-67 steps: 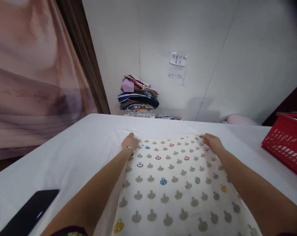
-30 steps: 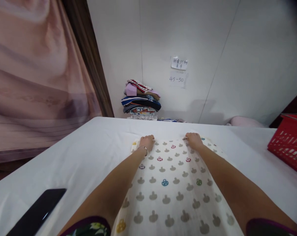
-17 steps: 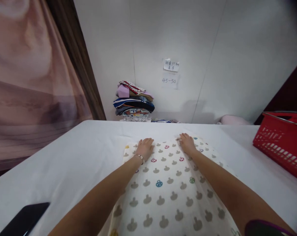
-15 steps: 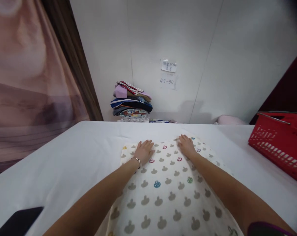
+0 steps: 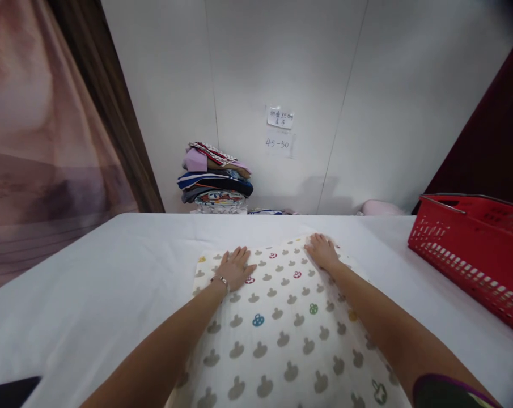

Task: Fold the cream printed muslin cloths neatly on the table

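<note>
A cream cloth (image 5: 277, 328) printed with grey and a few coloured mushrooms lies spread over the white-covered table, its near part running out of view below. Palm down on its far left part rests my left hand (image 5: 236, 268), fingers spread, a bracelet on the wrist. My right hand (image 5: 322, 251) lies flat near the cloth's far right corner, fingers stretched forward. Neither hand grips the fabric. My forearms cover parts of the cloth's two side edges.
At the right stands a red plastic basket (image 5: 469, 249) with a metal handle. Folded fabrics are piled in a stack (image 5: 217, 178) behind the table (image 5: 111, 283), against the wall. A dark object (image 5: 12, 391) sits at the lower left. Pinkish curtains (image 5: 47, 141) hang on the left.
The view has shifted slightly, so most things sit further left. My right hand has slid a little to the right across the cloth; my left hand still lies flat on it.
</note>
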Action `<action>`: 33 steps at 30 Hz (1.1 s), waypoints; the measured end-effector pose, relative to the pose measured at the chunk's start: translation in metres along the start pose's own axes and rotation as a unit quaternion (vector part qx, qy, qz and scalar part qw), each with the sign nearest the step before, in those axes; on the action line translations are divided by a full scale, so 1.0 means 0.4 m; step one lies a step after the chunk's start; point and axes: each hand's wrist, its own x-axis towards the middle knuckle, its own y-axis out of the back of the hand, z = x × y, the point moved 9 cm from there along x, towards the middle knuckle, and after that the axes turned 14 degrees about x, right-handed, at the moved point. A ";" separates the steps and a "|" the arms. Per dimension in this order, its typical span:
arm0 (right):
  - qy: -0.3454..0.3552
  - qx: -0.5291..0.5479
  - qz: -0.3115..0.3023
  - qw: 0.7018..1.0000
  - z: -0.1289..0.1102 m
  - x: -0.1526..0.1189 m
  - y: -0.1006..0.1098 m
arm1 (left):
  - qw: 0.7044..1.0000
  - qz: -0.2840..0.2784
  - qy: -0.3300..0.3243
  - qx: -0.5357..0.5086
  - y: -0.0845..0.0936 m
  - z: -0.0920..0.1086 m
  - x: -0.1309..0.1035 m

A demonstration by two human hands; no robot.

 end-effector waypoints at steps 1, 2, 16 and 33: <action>-0.010 -0.003 0.005 1.000 0.018 0.000 0.006 | 1.000 0.000 0.000 0.002 -0.001 0.000 0.000; -0.021 -0.004 0.004 1.000 0.037 0.002 0.009 | 1.000 -0.002 0.001 0.003 -0.003 0.000 0.001; -0.032 0.023 -0.053 0.998 0.077 -0.115 0.030 | 1.000 -0.022 0.003 0.017 -0.008 -0.007 0.012; -0.102 0.186 0.008 0.977 0.293 -0.550 0.158 | 0.998 -0.043 -0.035 -0.001 0.030 0.060 -0.238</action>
